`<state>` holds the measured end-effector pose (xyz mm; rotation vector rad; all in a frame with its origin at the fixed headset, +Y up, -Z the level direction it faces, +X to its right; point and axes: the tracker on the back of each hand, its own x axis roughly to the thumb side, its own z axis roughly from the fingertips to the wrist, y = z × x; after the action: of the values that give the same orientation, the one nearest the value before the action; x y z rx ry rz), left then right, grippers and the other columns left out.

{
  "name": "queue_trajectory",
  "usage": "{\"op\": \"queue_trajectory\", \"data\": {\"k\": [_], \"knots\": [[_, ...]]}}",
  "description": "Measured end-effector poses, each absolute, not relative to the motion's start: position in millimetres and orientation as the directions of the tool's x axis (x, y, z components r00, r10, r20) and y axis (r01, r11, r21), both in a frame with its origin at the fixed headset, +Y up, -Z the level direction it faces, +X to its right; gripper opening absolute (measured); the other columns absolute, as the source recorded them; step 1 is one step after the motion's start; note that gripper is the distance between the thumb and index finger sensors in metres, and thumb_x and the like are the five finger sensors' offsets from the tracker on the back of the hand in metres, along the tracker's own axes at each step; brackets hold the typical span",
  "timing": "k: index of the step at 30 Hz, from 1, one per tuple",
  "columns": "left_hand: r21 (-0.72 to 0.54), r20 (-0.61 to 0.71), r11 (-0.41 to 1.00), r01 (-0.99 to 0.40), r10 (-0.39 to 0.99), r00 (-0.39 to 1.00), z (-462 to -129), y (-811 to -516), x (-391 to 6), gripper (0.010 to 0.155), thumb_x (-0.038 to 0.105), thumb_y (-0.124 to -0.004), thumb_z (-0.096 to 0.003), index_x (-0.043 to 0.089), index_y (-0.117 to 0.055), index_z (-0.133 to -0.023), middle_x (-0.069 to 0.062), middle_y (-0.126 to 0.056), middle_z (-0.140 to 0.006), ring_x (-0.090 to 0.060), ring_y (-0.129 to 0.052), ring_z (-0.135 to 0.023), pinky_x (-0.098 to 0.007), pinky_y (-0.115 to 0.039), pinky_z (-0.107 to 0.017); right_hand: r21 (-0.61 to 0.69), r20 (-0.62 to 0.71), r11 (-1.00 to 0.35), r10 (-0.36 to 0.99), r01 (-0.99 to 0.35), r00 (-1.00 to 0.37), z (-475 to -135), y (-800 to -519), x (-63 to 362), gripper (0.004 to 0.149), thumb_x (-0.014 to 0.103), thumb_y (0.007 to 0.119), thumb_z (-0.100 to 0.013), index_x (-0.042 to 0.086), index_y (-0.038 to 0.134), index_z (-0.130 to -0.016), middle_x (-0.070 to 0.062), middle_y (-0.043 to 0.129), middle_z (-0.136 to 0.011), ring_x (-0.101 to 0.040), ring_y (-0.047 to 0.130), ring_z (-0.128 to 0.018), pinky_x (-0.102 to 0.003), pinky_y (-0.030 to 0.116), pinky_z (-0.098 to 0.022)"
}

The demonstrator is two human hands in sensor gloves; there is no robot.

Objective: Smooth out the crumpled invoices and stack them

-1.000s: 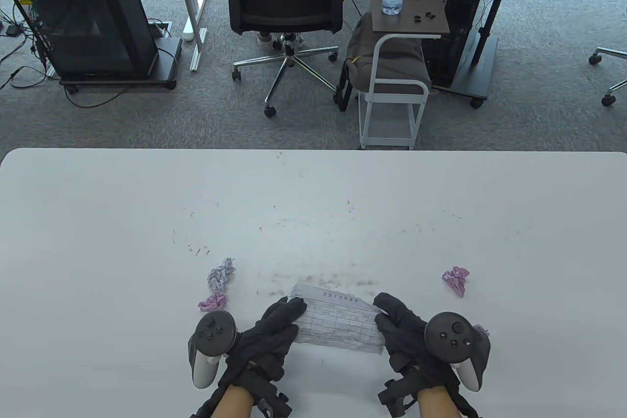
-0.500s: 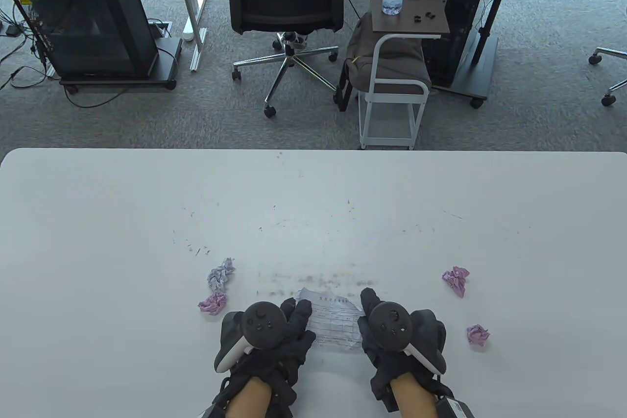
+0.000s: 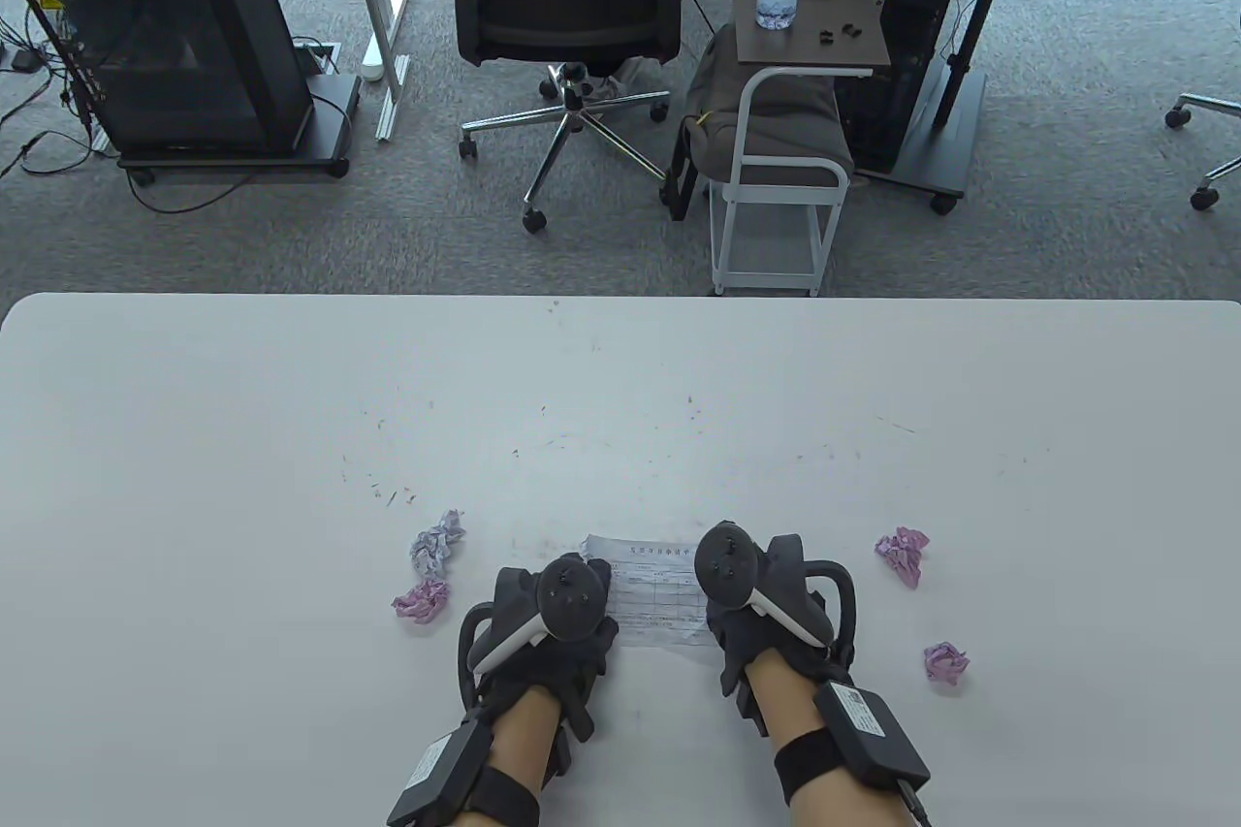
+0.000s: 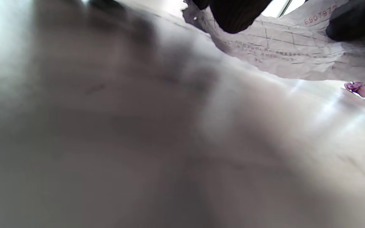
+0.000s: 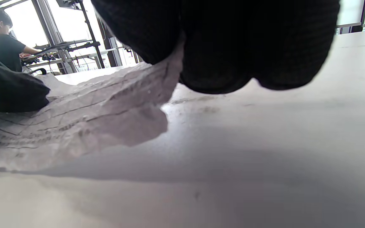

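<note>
A wrinkled white invoice (image 3: 655, 596) with a printed grid lies low over the white table (image 3: 620, 400) near its front edge. My left hand (image 3: 593, 628) holds its left end and my right hand (image 3: 729, 625) holds its right end, both backs up. In the right wrist view the invoice (image 5: 74, 126) rises to my fingers (image 5: 220, 63), and its corner hangs just above the table. In the left wrist view a finger (image 4: 233, 15) lies on the invoice (image 4: 296, 53).
A bluish-white crumpled ball (image 3: 437, 544) and a pink one (image 3: 422, 598) lie left of my hands. Two more pink balls (image 3: 903, 555) (image 3: 945, 661) lie to the right. One pink ball (image 4: 364, 91) shows in the left wrist view.
Both hands have turned backs-up and moved closer together and a little farther from me, bringing the invoice down toward the table. The crumpled balls have not moved.
</note>
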<state>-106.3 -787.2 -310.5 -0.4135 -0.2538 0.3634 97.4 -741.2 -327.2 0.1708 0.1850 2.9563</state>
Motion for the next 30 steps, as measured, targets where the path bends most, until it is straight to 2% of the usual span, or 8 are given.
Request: {"op": "queue_trajectory", "data": {"k": [5,9,17,22,27,28,30], "knots": [[-0.489,0.175,0.847,-0.208,0.329,0.928,-312.5,-796.7,-102.7,0.062,0.033,-0.064,-0.0631,0.012,-0.036,-0.114,-0.019,-0.008,-0.109,-0.058,-0.014,-0.097,-0.071,-0.026,-0.066,0.165,0.102,-0.981,0.12,-0.102,-0.988,-335.4,-754.0,94.8,0.058,0.02,0.08,-0.053,0.005,0.054,-0.102,-0.017,0.089,-0.076,-0.027,0.096,-0.05,-0.043,0.088,-0.035],[-0.498,0.141,0.838,-0.224,0.333,0.932,-311.5,-799.0,-104.8,0.064,0.038,-0.063,-0.0635,0.015,-0.033,-0.115,-0.024,-0.003,-0.108,-0.059,-0.009,-0.097,-0.071,-0.023,-0.066,0.166,0.112,-0.985,0.06,-0.041,-0.992,-337.9,-761.0,94.7,0.057,0.02,0.081,-0.053,0.005,0.055,-0.102,-0.017,0.09,-0.075,-0.027,0.096,-0.05,-0.043,0.088,-0.035],[-0.514,0.119,0.818,-0.26,0.368,0.922,-310.1,-800.9,-106.0,0.066,0.04,-0.063,-0.0638,0.015,-0.03,-0.115,-0.023,0.001,-0.108,-0.057,-0.004,-0.097,-0.07,-0.019,-0.065,0.117,0.15,-0.99,-0.066,0.084,-0.987,-337.4,-763.1,86.5,0.059,0.023,0.082,-0.052,0.007,0.055,-0.101,-0.016,0.089,-0.077,-0.027,0.096,-0.051,-0.043,0.088,-0.036],[-0.521,0.119,0.807,-0.278,0.391,0.913,-310.2,-801.3,-107.0,0.067,0.04,-0.063,-0.0635,0.015,-0.029,-0.115,-0.023,0.0,-0.108,-0.057,-0.002,-0.097,-0.07,-0.017,-0.064,0.095,0.144,-0.993,-0.051,0.065,-0.988,-331.3,-749.4,96.5,0.062,0.033,0.081,-0.053,0.008,0.052,-0.102,-0.028,0.068,-0.096,-0.04,0.085,-0.07,-0.044,0.086,-0.04],[-0.509,0.12,0.809,-0.293,0.404,0.907,-309.1,-800.7,-109.3,0.069,0.044,-0.064,-0.0625,0.015,-0.029,-0.115,-0.021,0.0,-0.108,-0.056,-0.003,-0.098,-0.07,-0.017,-0.065,0.053,0.158,-0.991,-0.117,0.126,-0.981,-314.3,-730.0,118.9,0.062,0.036,0.079,-0.054,0.009,0.051,-0.102,-0.03,0.059,-0.1,-0.045,0.076,-0.078,-0.047,0.084,-0.044],[-0.505,0.125,0.811,-0.294,0.406,0.905,-308.4,-800.1,-109.8,0.07,0.044,-0.064,-0.0622,0.016,-0.028,-0.115,-0.02,0.001,-0.108,-0.056,-0.004,-0.099,-0.07,-0.018,-0.065,0.047,0.141,-0.99,-0.127,0.134,-0.982,-311.6,-726.7,125.1,0.063,0.037,0.079,-0.054,0.009,0.05,-0.103,-0.031,0.056,-0.102,-0.047,0.074,-0.08,-0.048,0.084,-0.044],[-0.476,0.148,0.83,-0.291,0.401,0.904,-306.9,-795.9,-111.8,0.07,0.043,-0.066,-0.061,0.014,-0.031,-0.115,-0.021,-0.002,-0.108,-0.056,-0.011,-0.099,-0.07,-0.023,-0.066,0.069,0.013,-0.985,-0.157,0.158,-0.987,-304.8,-715.9,152.3,0.066,0.04,0.078,-0.055,0.008,0.047,-0.104,-0.035,0.051,-0.103,-0.05,0.07,-0.081,-0.048,0.084,-0.044]]}}
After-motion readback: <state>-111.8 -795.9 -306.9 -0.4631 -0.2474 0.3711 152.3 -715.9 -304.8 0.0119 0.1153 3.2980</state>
